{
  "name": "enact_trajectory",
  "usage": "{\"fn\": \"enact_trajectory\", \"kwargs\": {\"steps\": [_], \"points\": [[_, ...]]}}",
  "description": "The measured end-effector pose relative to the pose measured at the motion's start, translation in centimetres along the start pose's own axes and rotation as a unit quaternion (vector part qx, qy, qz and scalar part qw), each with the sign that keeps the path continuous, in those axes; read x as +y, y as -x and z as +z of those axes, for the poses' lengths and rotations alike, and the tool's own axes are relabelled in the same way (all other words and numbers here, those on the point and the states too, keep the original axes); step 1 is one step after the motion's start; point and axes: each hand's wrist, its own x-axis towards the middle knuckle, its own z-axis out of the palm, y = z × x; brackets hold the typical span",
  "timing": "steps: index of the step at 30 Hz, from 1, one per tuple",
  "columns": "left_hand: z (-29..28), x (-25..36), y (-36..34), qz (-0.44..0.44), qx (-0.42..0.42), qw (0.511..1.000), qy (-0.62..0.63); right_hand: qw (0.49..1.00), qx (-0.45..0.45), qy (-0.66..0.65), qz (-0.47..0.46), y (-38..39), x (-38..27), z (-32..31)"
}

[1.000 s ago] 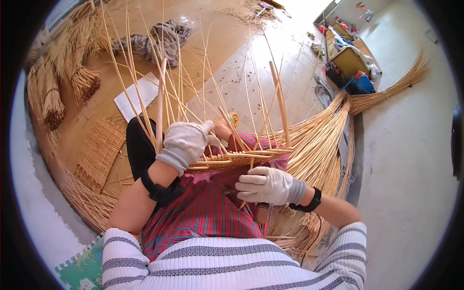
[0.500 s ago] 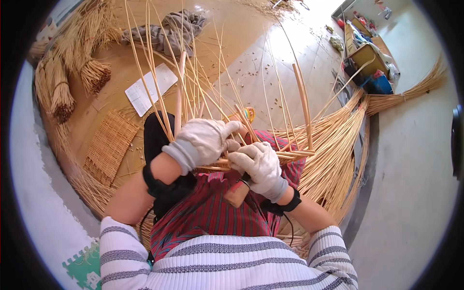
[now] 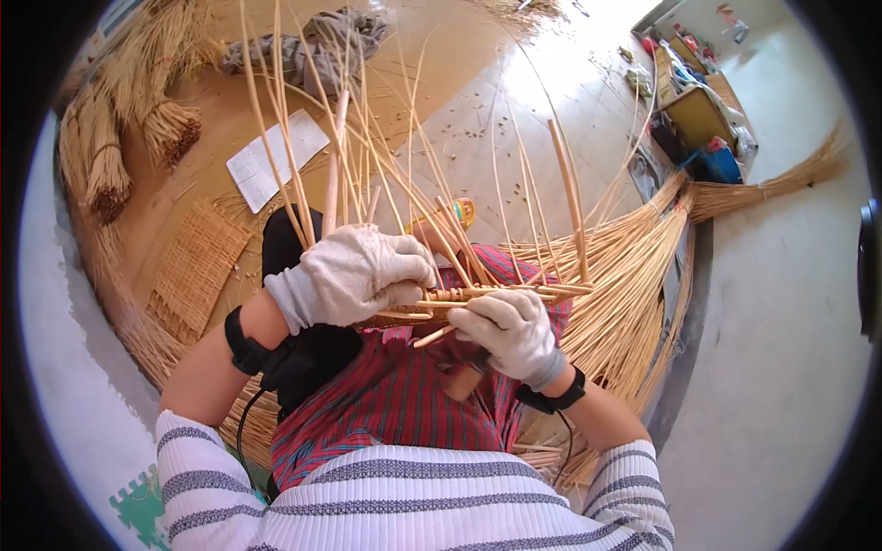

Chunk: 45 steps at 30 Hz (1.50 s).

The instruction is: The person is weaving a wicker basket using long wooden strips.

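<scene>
Across my lap lies a partly woven wicker piece (image 3: 455, 296), with long willow rods standing up from its edge. My left hand (image 3: 361, 275), in a white knit glove, is closed over the left part of that edge; its fingertips are partly hidden among the rods. My right hand (image 3: 508, 335), gloved too, has its fingers closed at the near edge, beside a short rod end (image 3: 434, 337) that juts toward me. Below the right palm shows a brown wooden handle (image 3: 462, 381), apparently of a tool tucked in that hand; the rest of it is hidden.
A thick bundle of willow rods (image 3: 625, 303) fans out at my right. More bundles (image 3: 108, 174) lie at the far left, near a flat woven mat (image 3: 197, 271) and a paper sheet (image 3: 276, 161). A yellow tape roll (image 3: 464, 213) sits beyond the work; a cluttered box (image 3: 698, 124) stands far right.
My left hand has shifted left and slightly down along the edge. My right hand has moved right and down, apart from the left, baring the wrapped edge and a rod end between them.
</scene>
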Motion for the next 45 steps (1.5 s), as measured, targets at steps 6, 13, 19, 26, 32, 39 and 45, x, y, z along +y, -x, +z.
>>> {"fn": "enact_trajectory", "kwargs": {"steps": [6, 13, 19, 26, 32, 39, 45], "points": [[1.1, 1.0, 0.0, -0.001, 0.042, 0.998, -0.044, 0.994, -0.063, -0.048, -0.076, 0.6, 0.3, 0.4], [0.7, 2.2, -0.2, -0.032, -0.006, 0.998, -0.058, 0.995, -0.004, -0.101, -0.009, -2.8, 0.8, -0.4], [-0.5, 0.7, 0.3, -0.016, -0.051, 0.998, 0.024, 0.983, 0.013, -0.172, 0.07, -3.5, -0.3, 0.6], [-3.1, -3.3, -2.3, -0.03, -0.309, 0.918, 0.246, 0.977, -0.002, -0.201, 0.071, -3.2, -0.6, 0.2], [-3.5, -3.5, -2.6, -0.028, -0.344, 0.909, 0.233, 0.972, 0.003, -0.219, 0.082, -2.6, -0.3, 1.3], [-1.4, 0.6, -2.7, 0.008, -0.222, 0.973, 0.066, 0.965, 0.033, -0.235, 0.111, -3.2, -0.2, 0.8], [1.4, 0.7, -1.8, -0.003, -0.072, 0.997, -0.04, 0.948, -0.022, -0.302, 0.1, -3.7, 0.1, -0.5]]}}
